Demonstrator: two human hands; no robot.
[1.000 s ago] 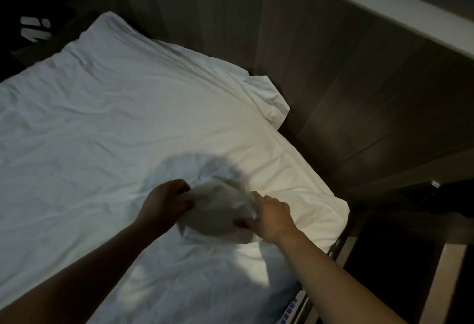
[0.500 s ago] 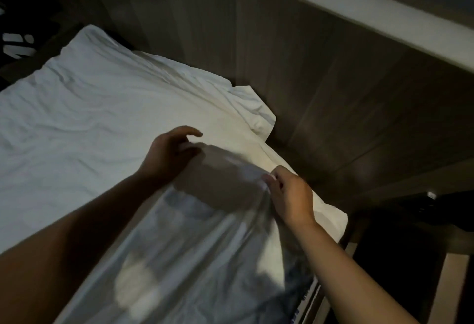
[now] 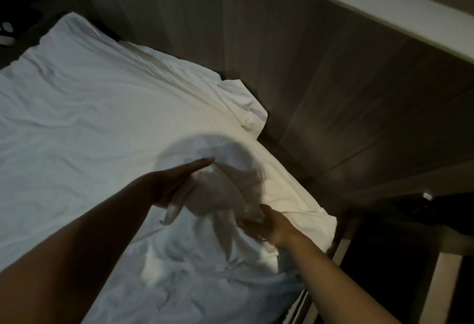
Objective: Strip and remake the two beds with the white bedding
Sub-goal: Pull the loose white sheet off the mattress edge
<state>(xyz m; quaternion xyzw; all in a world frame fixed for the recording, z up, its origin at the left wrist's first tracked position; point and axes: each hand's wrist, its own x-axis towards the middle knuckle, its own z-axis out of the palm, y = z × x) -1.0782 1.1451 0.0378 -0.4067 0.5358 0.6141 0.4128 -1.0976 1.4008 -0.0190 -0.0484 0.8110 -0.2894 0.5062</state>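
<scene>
R hand (image 3: 266, 225) pinches a bunch of the sheet (image 3: 102, 131): fingers curled round the cloth, tho blur hides the exact hold. L hand (image 3: 177, 182) is flat, fingers (image 3: 202, 163) straight & pressed together, its edge against the other side of the same bunch. It grips nothing. Betw. the two hands the cloth stands up in a shadowed hump (image 3: 220, 195).

Sheet lies over the bed (image 3: 307, 303), which runs alongside the wood wall (image 3: 320, 93). Hump sits near the wall-side edge, at the end closest to the camera. R hand is the nearer to the wall, L hand further from it. A loose flap (image 3: 246, 113) of white cloth is turned up against the wall, a bit further along. A pale ledge (image 3: 372, 3) tops the wall.

Progress, as a guess: early-to-mid. Only one bed in view, w/ a white sheet spread but creased all over and not tucked on the wall side. No pillow or duvet seen. Can't tell if this sheet is coming off or going on. Either way smoothing, tucking, top layers & the 2nd bed look left to do.

Axis: sheet's long axis runs parallel to the wall, from the near corner toward the far end. Hump's ridge runs across that, hand to hand, peak pointing up at the camera.
</scene>
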